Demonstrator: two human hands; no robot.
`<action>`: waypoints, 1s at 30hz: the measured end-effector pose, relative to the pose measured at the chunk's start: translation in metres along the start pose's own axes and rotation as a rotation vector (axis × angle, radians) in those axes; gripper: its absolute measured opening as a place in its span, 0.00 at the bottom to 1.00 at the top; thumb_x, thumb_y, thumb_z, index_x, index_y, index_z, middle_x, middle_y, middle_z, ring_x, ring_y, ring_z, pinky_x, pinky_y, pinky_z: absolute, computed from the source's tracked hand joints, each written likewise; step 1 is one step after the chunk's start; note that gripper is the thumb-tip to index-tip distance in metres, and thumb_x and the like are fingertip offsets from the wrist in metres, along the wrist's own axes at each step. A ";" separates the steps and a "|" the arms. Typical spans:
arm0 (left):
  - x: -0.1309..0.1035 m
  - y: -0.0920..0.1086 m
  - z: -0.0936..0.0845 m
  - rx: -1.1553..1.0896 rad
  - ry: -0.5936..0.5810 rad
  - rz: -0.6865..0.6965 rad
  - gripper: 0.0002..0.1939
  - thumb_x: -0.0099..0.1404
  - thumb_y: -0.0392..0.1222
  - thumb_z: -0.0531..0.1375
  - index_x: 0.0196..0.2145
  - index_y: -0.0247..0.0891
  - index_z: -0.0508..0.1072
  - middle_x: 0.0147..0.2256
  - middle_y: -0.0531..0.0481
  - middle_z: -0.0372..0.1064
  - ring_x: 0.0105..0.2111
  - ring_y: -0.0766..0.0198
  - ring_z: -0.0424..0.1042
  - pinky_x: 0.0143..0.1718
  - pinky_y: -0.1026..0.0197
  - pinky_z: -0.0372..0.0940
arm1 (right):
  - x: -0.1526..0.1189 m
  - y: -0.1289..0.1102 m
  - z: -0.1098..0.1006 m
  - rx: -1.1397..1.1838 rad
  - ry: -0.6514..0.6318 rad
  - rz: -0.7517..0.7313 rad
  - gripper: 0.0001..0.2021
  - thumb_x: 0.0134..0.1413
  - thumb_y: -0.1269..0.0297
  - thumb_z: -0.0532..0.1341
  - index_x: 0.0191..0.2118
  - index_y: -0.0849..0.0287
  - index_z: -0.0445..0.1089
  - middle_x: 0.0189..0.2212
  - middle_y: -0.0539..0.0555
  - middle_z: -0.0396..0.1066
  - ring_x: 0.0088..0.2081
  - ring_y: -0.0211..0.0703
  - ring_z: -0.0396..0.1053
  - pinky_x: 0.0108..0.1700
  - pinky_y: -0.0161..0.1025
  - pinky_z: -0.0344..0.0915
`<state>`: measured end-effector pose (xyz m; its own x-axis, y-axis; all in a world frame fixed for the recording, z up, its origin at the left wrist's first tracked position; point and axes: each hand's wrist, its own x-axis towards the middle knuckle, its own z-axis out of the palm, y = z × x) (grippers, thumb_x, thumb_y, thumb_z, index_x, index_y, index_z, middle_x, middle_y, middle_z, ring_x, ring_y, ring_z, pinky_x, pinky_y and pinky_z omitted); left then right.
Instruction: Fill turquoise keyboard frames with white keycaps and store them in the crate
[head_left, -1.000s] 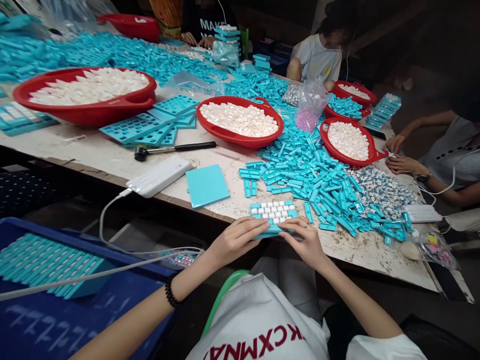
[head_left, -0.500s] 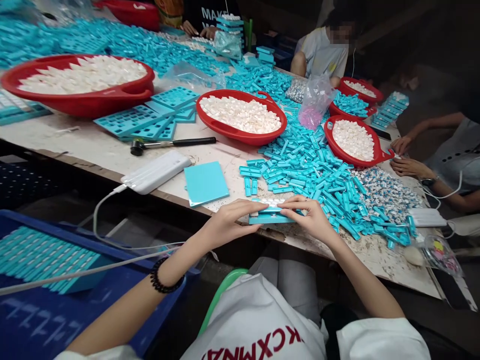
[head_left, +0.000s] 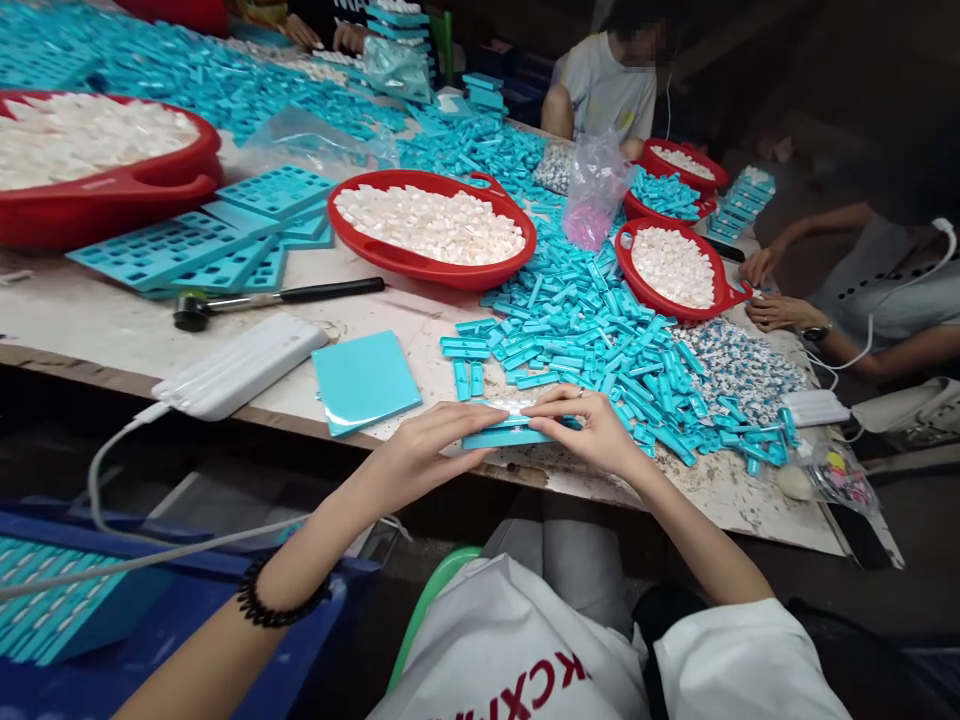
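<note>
At the table's front edge, both of my hands grip a turquoise plastic block [head_left: 506, 438] with a row of white pieces along its top. My left hand [head_left: 433, 442] is closed around its left end, thumb below and fingers on top. My right hand [head_left: 592, 428] pinches the right end with thumb and fingers. Fingers cover much of the block, so its full shape is hidden. Left of it lies a flat turquoise square plate [head_left: 367, 382]. Just beyond and to the right is a heap of small turquoise plastic strips [head_left: 585, 330].
Red baskets of white caps stand beyond: a near-middle basket [head_left: 427, 276], a left basket [head_left: 112, 205] and a right basket [head_left: 694, 305]. A hammer [head_left: 285, 298] and white power bank [head_left: 244, 365] lie left. A blue crate [head_left: 300, 640] stands below. Co-workers sit across and at right.
My view has turned right, so the table and its contents appear farther left. Both hands keep their grip on the turquoise block, with little visible change in finger position.
</note>
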<state>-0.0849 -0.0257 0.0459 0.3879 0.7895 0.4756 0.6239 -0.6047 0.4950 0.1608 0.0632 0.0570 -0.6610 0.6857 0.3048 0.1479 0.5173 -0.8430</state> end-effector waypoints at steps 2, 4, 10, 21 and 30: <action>-0.002 -0.002 0.000 0.023 -0.005 0.020 0.20 0.72 0.39 0.58 0.60 0.44 0.70 0.51 0.45 0.77 0.51 0.57 0.76 0.55 0.57 0.69 | -0.001 0.001 -0.003 -0.070 -0.046 -0.088 0.12 0.58 0.59 0.69 0.47 0.55 0.79 0.43 0.55 0.77 0.47 0.46 0.74 0.52 0.43 0.68; -0.005 -0.003 0.001 0.053 0.006 0.033 0.23 0.71 0.39 0.59 0.62 0.48 0.67 0.51 0.48 0.76 0.51 0.56 0.76 0.54 0.57 0.69 | -0.002 0.000 -0.005 -0.220 -0.118 -0.176 0.17 0.55 0.60 0.71 0.51 0.56 0.77 0.45 0.57 0.76 0.50 0.47 0.72 0.55 0.44 0.65; -0.002 -0.004 0.005 0.090 0.057 0.066 0.32 0.70 0.37 0.58 0.68 0.59 0.58 0.53 0.52 0.75 0.48 0.55 0.78 0.54 0.53 0.69 | -0.004 0.000 -0.004 -0.632 -0.251 -0.209 0.14 0.67 0.64 0.60 0.55 0.56 0.72 0.46 0.57 0.74 0.52 0.46 0.68 0.57 0.44 0.60; 0.001 0.005 0.006 0.132 0.049 0.070 0.26 0.70 0.35 0.58 0.64 0.48 0.64 0.49 0.47 0.77 0.47 0.55 0.78 0.50 0.56 0.71 | -0.010 0.007 0.003 -0.580 -0.118 -0.299 0.14 0.62 0.67 0.62 0.52 0.61 0.72 0.41 0.58 0.73 0.47 0.48 0.68 0.53 0.46 0.60; 0.006 0.016 0.015 0.166 -0.063 0.000 0.21 0.73 0.44 0.56 0.62 0.40 0.66 0.51 0.39 0.74 0.51 0.51 0.73 0.51 0.49 0.70 | -0.013 0.000 -0.002 -0.543 -0.128 -0.299 0.15 0.61 0.71 0.62 0.53 0.58 0.71 0.40 0.56 0.73 0.45 0.48 0.67 0.51 0.47 0.61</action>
<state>-0.0627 -0.0291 0.0454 0.4260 0.7979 0.4264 0.7253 -0.5829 0.3662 0.1701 0.0554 0.0540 -0.8093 0.4220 0.4086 0.2733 0.8863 -0.3740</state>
